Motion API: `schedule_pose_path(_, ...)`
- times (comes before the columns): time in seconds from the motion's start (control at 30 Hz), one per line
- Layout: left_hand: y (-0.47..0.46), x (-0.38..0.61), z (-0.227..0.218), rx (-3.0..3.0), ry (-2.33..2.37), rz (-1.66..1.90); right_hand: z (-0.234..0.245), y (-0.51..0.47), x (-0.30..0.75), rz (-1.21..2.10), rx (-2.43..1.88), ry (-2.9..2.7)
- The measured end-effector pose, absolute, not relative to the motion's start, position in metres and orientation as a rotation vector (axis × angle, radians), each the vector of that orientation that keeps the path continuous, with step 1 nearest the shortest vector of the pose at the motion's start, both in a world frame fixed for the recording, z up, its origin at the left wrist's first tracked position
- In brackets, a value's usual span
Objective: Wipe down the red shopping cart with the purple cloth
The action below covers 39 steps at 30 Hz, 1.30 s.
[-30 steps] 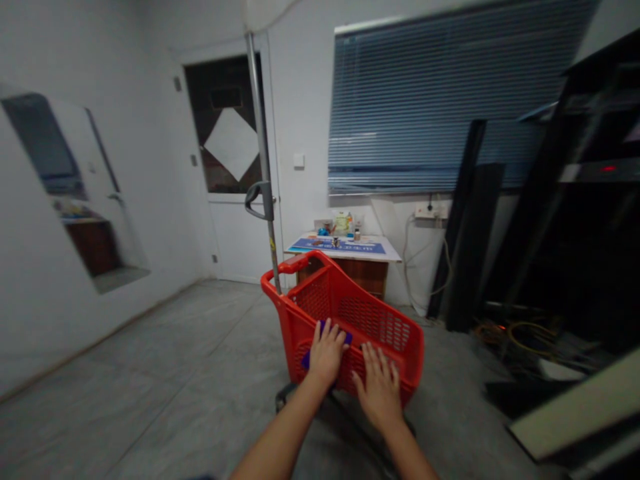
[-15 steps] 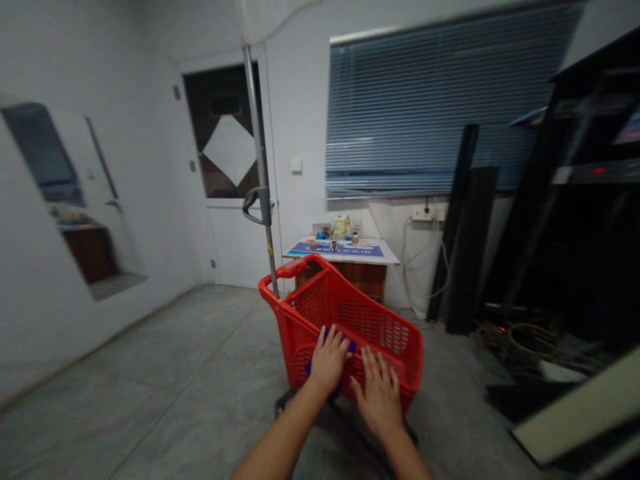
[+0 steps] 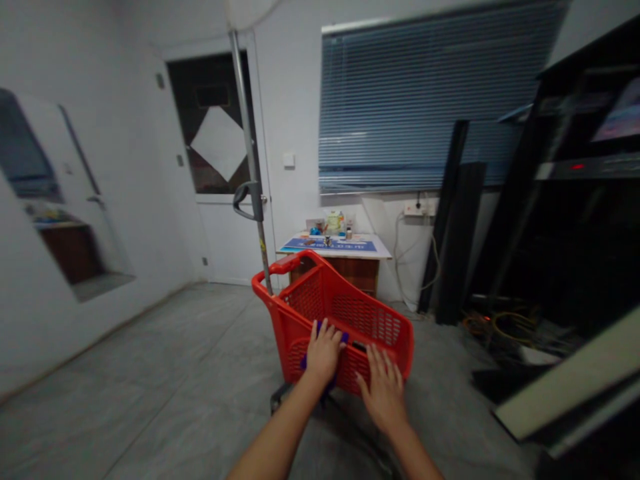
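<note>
A red plastic shopping cart [image 3: 365,313] stands in front of me, its holed basket tilted toward the right. My left hand [image 3: 323,353] lies over the near rim with its fingers curled down on a purple cloth [image 3: 345,338], which shows at the fingertips and beside the wrist. To the right, my right hand [image 3: 385,393] is spread at the same rim and holds nothing. Whether its fingertips touch the plastic I cannot tell. Between the hands a small dark thing [image 3: 359,346] shows at the rim.
A metal pole with a grey grip [image 3: 253,200] rises behind the cart handle. Beyond it are a white door [image 3: 235,243] and a small table [image 3: 377,255] with bottles. On the right stand dark panels [image 3: 453,247], cables [image 3: 515,327] and a pale board [image 3: 570,380]. A mirror [image 3: 65,220] hangs left.
My right hand has moved a little to the right along the rim, away from the left hand. The left hand stays on the cloth. The whole view has shifted slightly.
</note>
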<state>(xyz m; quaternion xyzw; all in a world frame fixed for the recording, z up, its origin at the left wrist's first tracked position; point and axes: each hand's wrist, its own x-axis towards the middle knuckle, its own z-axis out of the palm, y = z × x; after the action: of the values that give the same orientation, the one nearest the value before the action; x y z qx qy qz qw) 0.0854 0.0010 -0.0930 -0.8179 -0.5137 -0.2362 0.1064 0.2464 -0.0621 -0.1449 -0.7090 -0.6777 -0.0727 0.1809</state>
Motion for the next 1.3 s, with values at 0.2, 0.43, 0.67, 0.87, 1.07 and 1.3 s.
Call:
schedule_pose_path(0.2, -0.004, 0.097, -0.096, -2.550, -1.377, -0.658, -0.148, -0.060, 0.246, -0.217, -1.970, -1.911)
schedule_pose_path(0.43, -0.003, 0.092, -0.094, -2.429, -1.527, -0.659, -0.150, -0.060, 0.245, -0.235, -1.952, -1.885)
schedule_pose_path(0.67, 0.001, 0.084, -0.088, -2.544, -1.425, -0.610, -0.150, -0.060, 0.247, -0.217, -1.921, -1.894)
schedule_pose_path(0.87, 0.001, 0.088, -0.092, -2.542, -1.458, -0.603, -0.153, -0.057, 0.243, -0.224, -1.922, -1.857)
schedule_pose_path(1.07, -0.005, 0.096, -0.092, -2.580, -1.466, -0.650, -0.157, -0.060, 0.263, -0.182, -1.868, -1.886)
schedule_pose_path(1.3, -0.010, 0.108, -0.096, -2.532, -1.523, -0.672, -0.171, -0.066, 0.282, -0.218, -1.788, -1.850)
